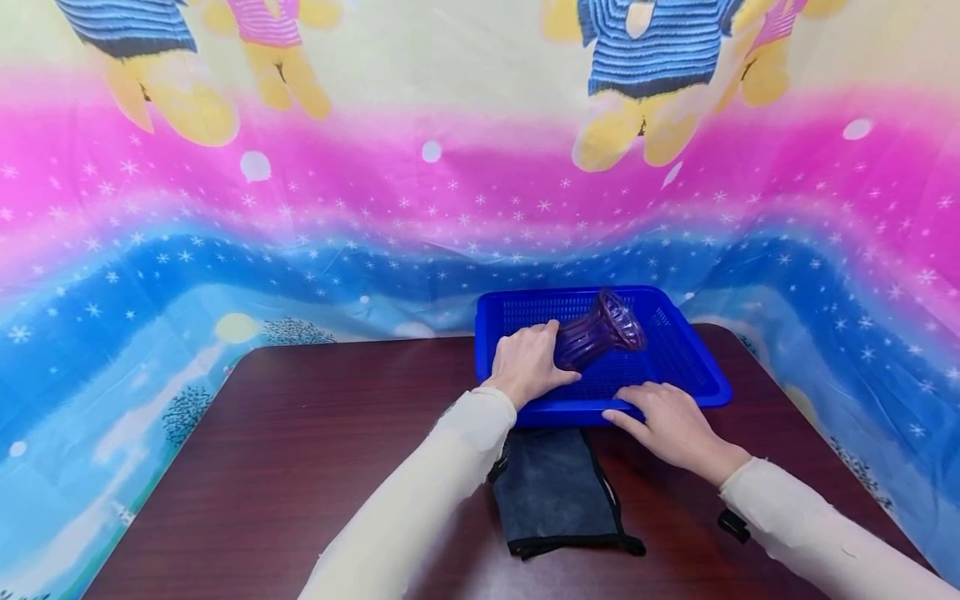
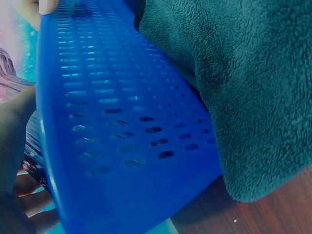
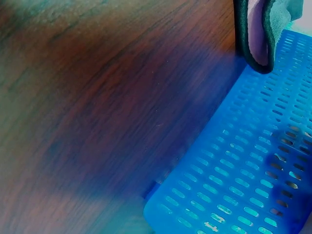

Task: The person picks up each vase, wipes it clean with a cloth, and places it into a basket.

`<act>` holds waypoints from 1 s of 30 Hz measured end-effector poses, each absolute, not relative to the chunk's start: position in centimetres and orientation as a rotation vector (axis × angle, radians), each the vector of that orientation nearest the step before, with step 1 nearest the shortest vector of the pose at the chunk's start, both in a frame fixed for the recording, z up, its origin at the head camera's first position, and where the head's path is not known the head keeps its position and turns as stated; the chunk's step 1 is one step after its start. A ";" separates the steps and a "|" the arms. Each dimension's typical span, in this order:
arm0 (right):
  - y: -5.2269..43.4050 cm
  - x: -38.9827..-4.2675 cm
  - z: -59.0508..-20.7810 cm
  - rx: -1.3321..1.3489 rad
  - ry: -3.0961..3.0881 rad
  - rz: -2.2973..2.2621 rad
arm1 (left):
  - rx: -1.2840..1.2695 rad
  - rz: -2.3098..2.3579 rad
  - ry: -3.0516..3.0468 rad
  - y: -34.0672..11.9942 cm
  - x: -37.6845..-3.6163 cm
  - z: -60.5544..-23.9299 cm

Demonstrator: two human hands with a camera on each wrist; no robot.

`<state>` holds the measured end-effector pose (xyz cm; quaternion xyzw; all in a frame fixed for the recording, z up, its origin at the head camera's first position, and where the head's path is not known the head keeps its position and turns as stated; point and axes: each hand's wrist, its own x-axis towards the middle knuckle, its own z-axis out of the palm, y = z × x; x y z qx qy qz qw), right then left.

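Note:
My left hand (image 1: 546, 357) grips the lower body of a ribbed purple glass vase (image 1: 606, 331). The vase is tilted over the blue perforated basket (image 1: 697, 367), its flared mouth pointing up and to the right. My right hand (image 1: 651, 406) rests with straight fingers on the basket's front rim. In the left wrist view the basket wall (image 2: 122, 122) fills the frame, with part of the vase (image 2: 7, 73) at the left edge. The right wrist view shows only the basket wall (image 3: 253, 165) and the table, not the hand.
A dark cloth (image 1: 558, 492) lies folded on the dark wooden table (image 1: 300, 467), just in front of the basket and between my forearms; it also shows as cloth (image 2: 243, 87) and cloth (image 3: 263, 34). A colourful printed sheet (image 1: 375, 208) hangs behind.

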<state>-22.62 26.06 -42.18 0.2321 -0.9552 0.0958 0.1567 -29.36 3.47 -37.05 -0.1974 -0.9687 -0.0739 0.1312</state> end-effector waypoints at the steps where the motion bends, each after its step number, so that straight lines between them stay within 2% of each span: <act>1: 26.0 -22.6 -42.2 0.664 -2.735 0.275 | -0.570 -0.214 -2.822 3.6 -29.4 -37.2; 30: 26.1 -22.6 -42.2 0.641 -2.737 0.265 | -0.568 0.002 -2.895 5.7 -29.3 -38.3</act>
